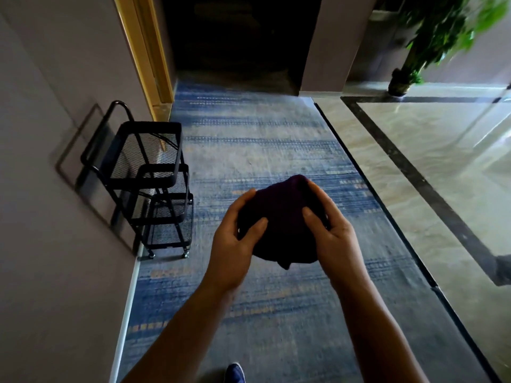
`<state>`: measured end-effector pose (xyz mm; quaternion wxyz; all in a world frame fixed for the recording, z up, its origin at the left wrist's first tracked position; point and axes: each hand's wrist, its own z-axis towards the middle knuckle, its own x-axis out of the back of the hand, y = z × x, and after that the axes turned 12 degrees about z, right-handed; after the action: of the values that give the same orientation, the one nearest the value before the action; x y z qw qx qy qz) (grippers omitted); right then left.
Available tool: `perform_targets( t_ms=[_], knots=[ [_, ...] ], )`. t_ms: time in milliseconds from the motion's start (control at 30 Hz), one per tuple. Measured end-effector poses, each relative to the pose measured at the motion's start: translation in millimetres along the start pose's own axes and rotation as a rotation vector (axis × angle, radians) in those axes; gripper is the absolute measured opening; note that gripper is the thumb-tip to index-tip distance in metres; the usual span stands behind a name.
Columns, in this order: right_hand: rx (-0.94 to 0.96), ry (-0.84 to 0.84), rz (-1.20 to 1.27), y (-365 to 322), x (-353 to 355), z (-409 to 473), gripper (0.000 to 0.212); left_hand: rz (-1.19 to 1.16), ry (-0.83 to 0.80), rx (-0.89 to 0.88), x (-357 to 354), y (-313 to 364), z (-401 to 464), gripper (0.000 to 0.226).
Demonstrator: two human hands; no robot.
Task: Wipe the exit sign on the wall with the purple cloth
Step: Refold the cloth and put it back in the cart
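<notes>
1. On your far left the wall [41,111] is smooth, matte and pale; a thin rectangular outline shows low on it behind the cart, and you cannot tell what it is.
2. The cart [154,172] stands just beside that wall: black metal tubing, three mesh trays stacked in tiers, a looped handle at the back, small castors on the carpet.
3. Your left hand [235,244] is half curled, fingers spread over the near left side of the cloth [282,222], thumb pressing on its top.
4. The cloth is held between both your hands, in the air above the carpet [249,139]; it is dark purple, soft and bunched into a rounded lump, with a fold hanging underneath.
5. Your right hand [331,233] cups the right side of the cloth, fingers wrapped over the far edge, thumb laid on top.
6. The carpet is woven, blue and grey with streaky bands.
7. To your right lies glossy marble floor [442,150] with a dark border strip, and a blurred green plant [431,37] beyond.
</notes>
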<state>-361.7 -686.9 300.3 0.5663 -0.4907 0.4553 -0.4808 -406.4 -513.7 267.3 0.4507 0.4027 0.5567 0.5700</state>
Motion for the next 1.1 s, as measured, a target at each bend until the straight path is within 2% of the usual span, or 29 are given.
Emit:
perform_targets(
  t_ms=[267,467,600,733,900,1100],
  knots=[
    [-0.07,-0.201,0.026,41,-80,127,0.049,0.035,0.148,0.035,66,-23,110,0.053],
    [-0.109,-0.384,0.115,80,-157,248,0.049,0.065,0.36,0.049,112,-42,203,0.055],
    [-0.142,-0.528,0.149,97,-219,325,0.053,0.049,0.566,0.046,142,-43,265,0.05],
    [-0.156,-0.68,0.111,117,-278,386,0.055,0.008,0.698,0.116,176,-53,309,0.05],
    [-0.192,-0.791,0.021,151,-348,443,0.055,0.038,0.773,0.175,232,-65,362,0.052],
    [-0.221,-0.834,-0.046,178,-426,490,0.052,0.028,0.805,0.236,299,-85,415,0.055]
  ],
)
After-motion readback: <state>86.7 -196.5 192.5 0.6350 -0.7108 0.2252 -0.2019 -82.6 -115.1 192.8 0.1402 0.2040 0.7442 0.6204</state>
